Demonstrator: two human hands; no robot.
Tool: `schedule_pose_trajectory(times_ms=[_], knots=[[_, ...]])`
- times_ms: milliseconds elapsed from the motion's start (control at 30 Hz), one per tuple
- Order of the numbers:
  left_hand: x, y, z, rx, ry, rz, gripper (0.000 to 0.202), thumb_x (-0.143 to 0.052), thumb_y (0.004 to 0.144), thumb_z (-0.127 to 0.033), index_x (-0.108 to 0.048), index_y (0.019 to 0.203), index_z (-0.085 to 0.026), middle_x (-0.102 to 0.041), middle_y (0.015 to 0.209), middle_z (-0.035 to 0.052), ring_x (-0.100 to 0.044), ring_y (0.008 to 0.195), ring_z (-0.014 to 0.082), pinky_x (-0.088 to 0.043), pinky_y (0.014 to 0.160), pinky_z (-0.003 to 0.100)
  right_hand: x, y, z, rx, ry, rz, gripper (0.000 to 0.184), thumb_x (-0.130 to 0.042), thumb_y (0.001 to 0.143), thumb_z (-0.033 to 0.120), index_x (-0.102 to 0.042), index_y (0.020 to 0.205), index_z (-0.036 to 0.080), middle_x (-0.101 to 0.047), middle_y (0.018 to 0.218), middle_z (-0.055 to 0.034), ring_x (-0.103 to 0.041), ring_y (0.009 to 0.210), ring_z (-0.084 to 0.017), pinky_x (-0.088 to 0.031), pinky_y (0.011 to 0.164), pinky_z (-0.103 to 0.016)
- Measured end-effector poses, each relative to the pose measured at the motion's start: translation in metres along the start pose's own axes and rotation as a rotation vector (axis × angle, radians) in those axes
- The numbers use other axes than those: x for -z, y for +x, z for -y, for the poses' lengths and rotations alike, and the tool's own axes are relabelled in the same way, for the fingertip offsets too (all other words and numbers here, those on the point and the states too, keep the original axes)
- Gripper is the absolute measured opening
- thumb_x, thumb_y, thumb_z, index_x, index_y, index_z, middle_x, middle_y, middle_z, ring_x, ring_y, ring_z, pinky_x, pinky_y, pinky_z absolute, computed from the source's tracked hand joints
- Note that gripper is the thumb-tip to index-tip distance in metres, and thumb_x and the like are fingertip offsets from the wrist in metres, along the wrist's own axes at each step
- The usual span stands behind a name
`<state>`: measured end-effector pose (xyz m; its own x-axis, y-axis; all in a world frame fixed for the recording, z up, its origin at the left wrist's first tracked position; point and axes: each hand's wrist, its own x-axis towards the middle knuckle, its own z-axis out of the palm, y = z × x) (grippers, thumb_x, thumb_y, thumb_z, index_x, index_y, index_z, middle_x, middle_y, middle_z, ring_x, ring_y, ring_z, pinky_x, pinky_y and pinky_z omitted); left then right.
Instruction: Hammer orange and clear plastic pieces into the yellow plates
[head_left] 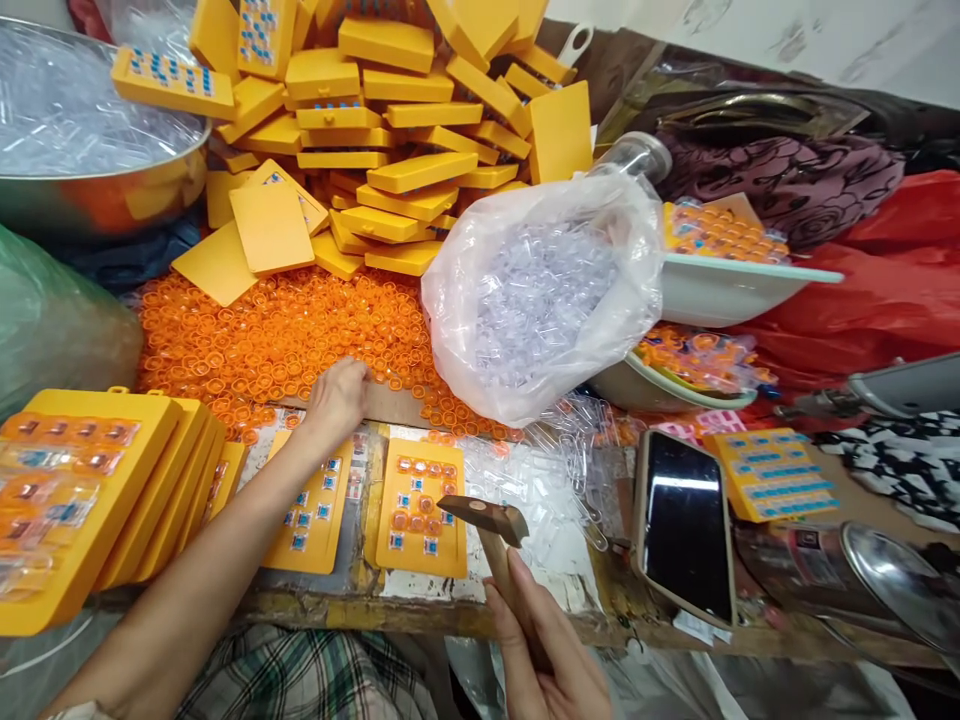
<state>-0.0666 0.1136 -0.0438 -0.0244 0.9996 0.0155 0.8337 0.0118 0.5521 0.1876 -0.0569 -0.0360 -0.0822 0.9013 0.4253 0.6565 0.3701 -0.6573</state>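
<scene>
My right hand (544,640) grips the wooden handle of a small hammer (491,518), its head raised over the right edge of a yellow plastic panel (421,555). That panel lies flat and carries several orange rings and small clear-and-blue pieces. At the near edge of a heap of small orange rings (277,320) is my left hand (337,400), its fingers curled down and closed; whatever they hold is hidden. Under my left forearm lies a second yellow panel (319,535) with blue-and-clear pieces, partly covered by the arm.
Yellow panels (420,175) pile up at the back, and more lean in a stack (142,490) at left. A white bag (450,300) holds clear plastic parts. A metal bowl (112,190) stands back left. To the right are a phone (686,520) and a metal-lidded jar (795,565).
</scene>
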Motion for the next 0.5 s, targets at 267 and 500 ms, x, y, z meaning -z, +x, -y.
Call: schedule_pose_trajectory(times_ms=[267, 500], knots=[[-0.009, 0.000, 0.011, -0.052, -0.014, 0.009, 0.027, -0.055, 0.091, -0.032, -0.058, 0.113, -0.017, -0.061, 0.114, 0.0080, -0.062, 0.095, 0.0192, -0.053, 0.082, 0.040, 0.000, -0.007, -0.003, -0.078, 0.044, -0.019, 0.050, -0.059, 0.085, 0.009, -0.053, 0.132, 0.025, -0.067, 0.120, -0.0046, -0.068, 0.102, -0.020, -0.058, 0.086, -0.028], [-0.001, -0.055, -0.013, -0.207, -0.082, -0.021, 0.024, -0.046, 0.090, -0.013, -0.054, 0.112, -0.016, -0.065, 0.100, 0.0100, -0.061, 0.095, 0.0221, -0.051, 0.084, 0.040, 0.000, -0.016, 0.003, -0.068, 0.057, -0.009, 0.053, -0.058, 0.084, 0.006, -0.051, 0.134, 0.026, -0.067, 0.120, -0.0051, -0.068, 0.102, -0.020, -0.059, 0.084, -0.027]])
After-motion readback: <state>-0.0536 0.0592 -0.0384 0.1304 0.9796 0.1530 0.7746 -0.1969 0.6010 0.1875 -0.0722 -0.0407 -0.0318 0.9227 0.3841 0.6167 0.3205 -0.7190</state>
